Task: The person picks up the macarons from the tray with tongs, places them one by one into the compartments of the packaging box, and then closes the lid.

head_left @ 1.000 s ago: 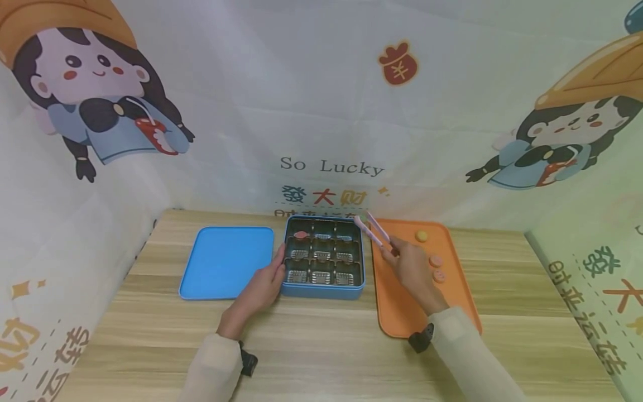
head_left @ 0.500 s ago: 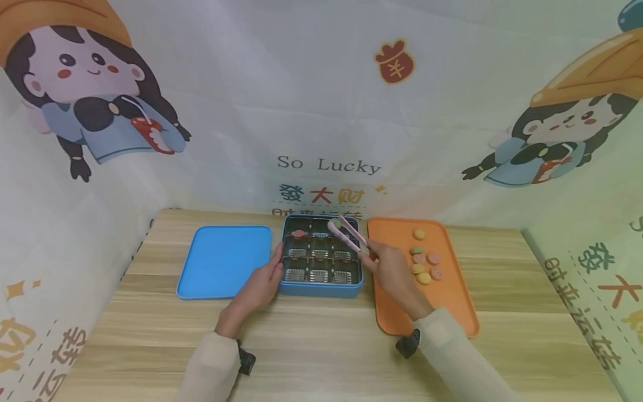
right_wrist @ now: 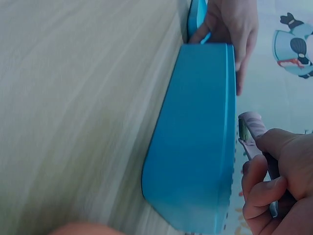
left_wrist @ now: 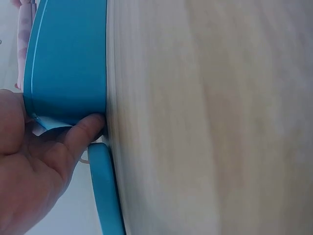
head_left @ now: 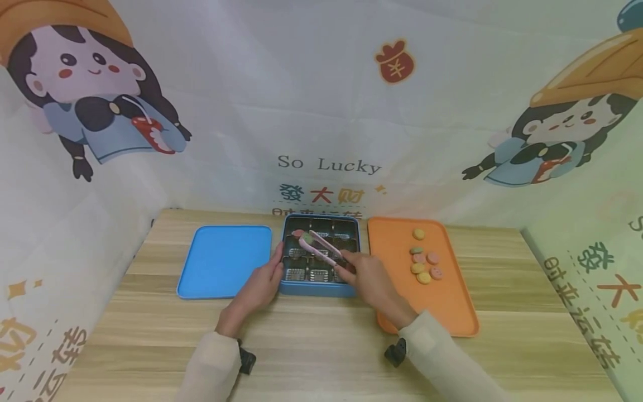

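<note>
My right hand (head_left: 372, 279) grips pink tongs (head_left: 321, 251) over the open blue tin (head_left: 318, 289). A small round green cookie (head_left: 307, 238) is pinched between the tongs' tips, above the tin's left side. Close beside it, a pink cookie (head_left: 297, 233) lies in the back-left compartment. My left hand (head_left: 263, 282) rests against the tin's left wall, its fingers along the side. In the left wrist view a digit of that hand (left_wrist: 49, 156) touches the wall low down near the table. The right wrist view shows the tongs at the level of the tin's rim.
An orange tray (head_left: 397, 301) to the right carries several yellow, pink and green cookies (head_left: 424, 277). The blue lid (head_left: 226, 262) lies flat left of the tin. A printed cloth (head_left: 321, 111) hangs behind the wooden table (head_left: 301, 352).
My right hand has moved left from the tray's edge, bringing the tongs and green cookie across the tin to its left side. My left hand has stayed at the tin.
</note>
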### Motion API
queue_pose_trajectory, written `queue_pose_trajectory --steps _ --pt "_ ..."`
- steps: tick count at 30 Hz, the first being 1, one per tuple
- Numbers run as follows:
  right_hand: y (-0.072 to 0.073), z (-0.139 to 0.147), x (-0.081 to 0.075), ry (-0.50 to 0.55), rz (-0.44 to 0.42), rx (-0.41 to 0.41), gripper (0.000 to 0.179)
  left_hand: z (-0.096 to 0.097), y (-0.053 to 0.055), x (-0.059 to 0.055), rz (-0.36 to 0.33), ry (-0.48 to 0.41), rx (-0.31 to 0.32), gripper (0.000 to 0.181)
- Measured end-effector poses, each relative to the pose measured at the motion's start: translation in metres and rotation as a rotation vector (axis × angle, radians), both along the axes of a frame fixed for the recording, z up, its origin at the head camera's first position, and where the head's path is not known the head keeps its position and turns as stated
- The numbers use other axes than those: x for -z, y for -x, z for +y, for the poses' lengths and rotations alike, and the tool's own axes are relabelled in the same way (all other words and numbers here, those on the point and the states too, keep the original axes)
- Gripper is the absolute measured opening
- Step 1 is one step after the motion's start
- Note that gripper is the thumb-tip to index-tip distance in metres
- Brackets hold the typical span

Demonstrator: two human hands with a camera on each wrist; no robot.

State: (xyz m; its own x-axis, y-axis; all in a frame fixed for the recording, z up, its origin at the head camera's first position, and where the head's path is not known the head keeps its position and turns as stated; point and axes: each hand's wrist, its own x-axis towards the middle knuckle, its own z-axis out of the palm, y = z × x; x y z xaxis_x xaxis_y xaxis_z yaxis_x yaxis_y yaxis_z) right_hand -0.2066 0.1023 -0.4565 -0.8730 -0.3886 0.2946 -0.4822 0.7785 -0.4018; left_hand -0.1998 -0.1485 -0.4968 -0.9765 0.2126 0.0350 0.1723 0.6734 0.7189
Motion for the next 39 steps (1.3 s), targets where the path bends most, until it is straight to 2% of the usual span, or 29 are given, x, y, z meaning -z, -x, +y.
queue_pose_trajectory --steps 3,9,12,20,26,33,39 --pt "-0.002 -0.006 0.004 0.001 -0.007 -0.017 0.035 0.0 0.0 -0.001 0.002 0.002 0.003 0.052" --pt "-0.003 -0.013 0.009 0.017 -0.009 -0.041 0.019 0.002 -0.001 -0.003 -0.009 -0.002 0.004 0.052" --pt "-0.003 -0.015 0.009 0.004 -0.003 -0.04 0.016 0.002 -0.001 -0.002 -0.008 -0.001 -0.001 0.052" --pt "-0.003 -0.017 0.007 -0.024 0.001 -0.038 0.018 0.002 0.0 0.0 0.01 -0.003 0.0 0.052" --pt "-0.003 -0.015 0.009 0.034 -0.027 -0.036 0.025 0.003 0.0 -0.001 0.009 -0.004 0.001 0.052" --pt "0.0 -0.005 0.008 0.048 -0.035 0.011 0.04 0.002 0.001 0.0 0.012 0.005 0.001 0.052" --pt "0.004 0.01 0.005 0.035 -0.035 0.046 0.042 0.001 0.0 -0.001 0.008 -0.001 -0.001 0.052"
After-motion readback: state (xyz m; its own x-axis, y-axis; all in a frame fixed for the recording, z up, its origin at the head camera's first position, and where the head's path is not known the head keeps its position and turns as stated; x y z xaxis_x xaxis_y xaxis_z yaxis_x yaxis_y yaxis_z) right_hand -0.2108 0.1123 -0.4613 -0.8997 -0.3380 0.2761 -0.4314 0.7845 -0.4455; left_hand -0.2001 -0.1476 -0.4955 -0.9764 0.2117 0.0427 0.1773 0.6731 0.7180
